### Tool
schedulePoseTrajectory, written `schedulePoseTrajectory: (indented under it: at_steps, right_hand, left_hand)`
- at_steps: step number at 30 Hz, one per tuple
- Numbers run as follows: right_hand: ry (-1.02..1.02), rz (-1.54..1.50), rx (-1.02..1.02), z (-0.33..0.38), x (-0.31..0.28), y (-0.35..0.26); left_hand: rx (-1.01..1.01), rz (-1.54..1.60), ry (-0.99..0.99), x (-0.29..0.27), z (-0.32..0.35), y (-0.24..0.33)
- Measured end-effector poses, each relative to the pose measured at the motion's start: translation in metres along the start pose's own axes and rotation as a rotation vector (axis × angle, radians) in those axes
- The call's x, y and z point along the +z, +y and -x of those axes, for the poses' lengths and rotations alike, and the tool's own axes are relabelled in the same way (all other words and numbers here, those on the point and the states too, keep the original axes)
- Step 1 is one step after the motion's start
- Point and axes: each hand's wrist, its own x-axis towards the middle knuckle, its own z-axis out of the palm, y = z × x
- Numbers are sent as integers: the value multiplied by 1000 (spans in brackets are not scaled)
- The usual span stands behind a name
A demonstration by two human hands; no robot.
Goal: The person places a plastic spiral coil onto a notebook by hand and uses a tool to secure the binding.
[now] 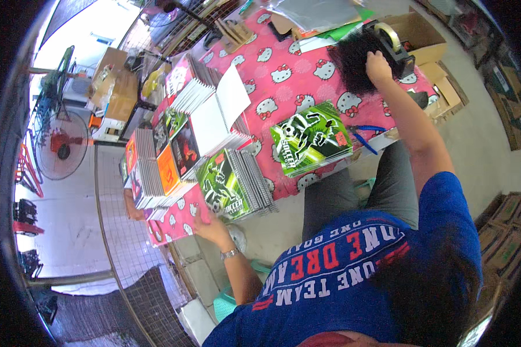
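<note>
My left hand (pixel 211 228) is at the table's near left edge, beside a stack of green soccer-cover spiral notebooks (pixel 226 185). Its thumb and fingers are apart, and it grips nothing I can see. Farther out on the right, my right hand (pixel 378 69) has its fingers curled together at the edge of a black bristly bundle (pixel 350 63). What lies between those fingers is too small to make out. A second pile of green soccer-cover notebooks (pixel 312 139) lies in front of me, with blue-handled pliers (pixel 366 137) to its right.
Stacks of orange-covered (pixel 169 172) and white-topped notebooks (pixel 211 124) fill the table's left. A tape dispenser (pixel 396 55) and a cardboard box (pixel 425 37) stand far right. Plastic sheets (pixel 318 14) lie at the back. A fan (pixel 61 144) stands beyond the wire mesh.
</note>
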Motion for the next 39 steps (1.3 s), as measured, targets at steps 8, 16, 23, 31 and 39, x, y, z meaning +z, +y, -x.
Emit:
schedulePoseTrajectory:
  at_steps: [8, 16, 23, 31, 39]
  right_hand:
    - [277, -223, -14, -27, -45, -17]
    - [-58, -724, -243, 44, -126, -17]
    - [-145, -1032, -535, 149, -153, -44]
    - [-74, -1004, -648, 167, -159, -66]
    - [-231, -1006, -698, 160, -175, -71]
  left_hand:
    - [701, 668, -579, 128, 10, 268]
    - [690, 588, -713, 183, 13, 271]
    - [782, 644, -738, 65, -6, 286]
    - [1047, 661, -489, 45, 21, 277]
    - [964, 639, -466, 44, 27, 285]
